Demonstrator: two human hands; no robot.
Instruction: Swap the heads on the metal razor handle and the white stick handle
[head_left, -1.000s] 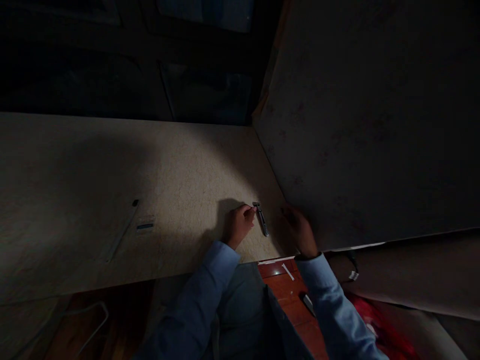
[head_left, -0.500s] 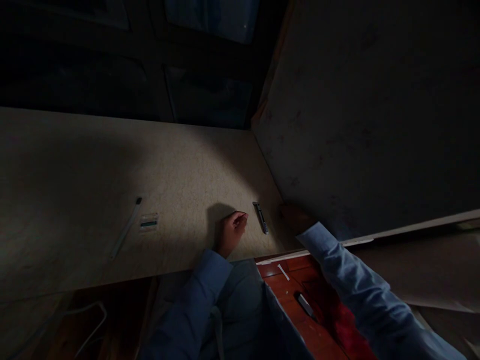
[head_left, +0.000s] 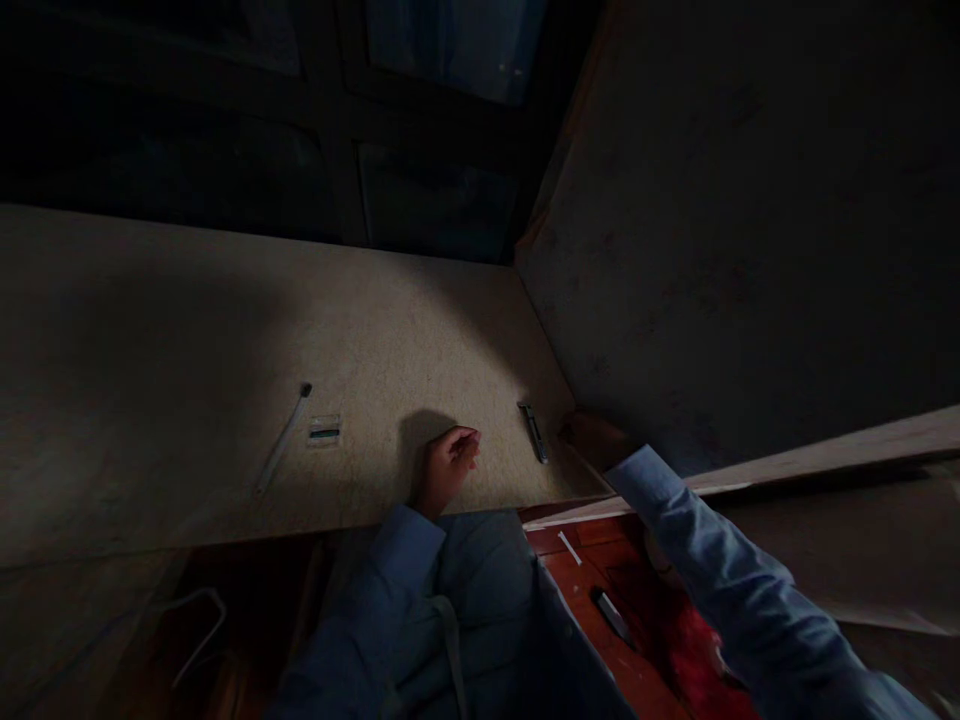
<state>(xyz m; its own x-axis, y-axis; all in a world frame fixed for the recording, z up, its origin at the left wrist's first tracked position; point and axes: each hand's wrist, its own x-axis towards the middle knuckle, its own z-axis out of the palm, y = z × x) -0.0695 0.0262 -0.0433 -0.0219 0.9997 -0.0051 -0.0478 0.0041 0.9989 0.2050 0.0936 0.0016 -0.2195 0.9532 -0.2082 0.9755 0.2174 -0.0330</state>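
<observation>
"Where's the razor (head_left: 535,436)?"

"Flat on the table (head_left: 382,350), between the two hands and touching neither, as far as I can see."

"Which hand is nearer?"

"The right hand (head_left: 596,440). Its fingertips are just beside the razor, on the side toward the panel (head_left: 720,300). The left hand (head_left: 445,466) is farther off, across a stretch of bare tabletop."

"And how does the long axis run?"

"Mostly away from the person, a little aslant: head at the far end, leaning left, handle foot at the near end, toward the right. So the razor lies left of the right hand and right of the left one."

"What are the fingers doing?"

"On the left, they're curled in with the thumb close to them; I can't tell if anything small is pinched there. The right is in deep shadow, fingers pointing in toward the razor. I can't tell whether they're together or apart."

"Anything else about?"

"A toothbrush (head_left: 282,440) and a small clear box (head_left: 324,432), side by side, well left of the left hand."
</observation>
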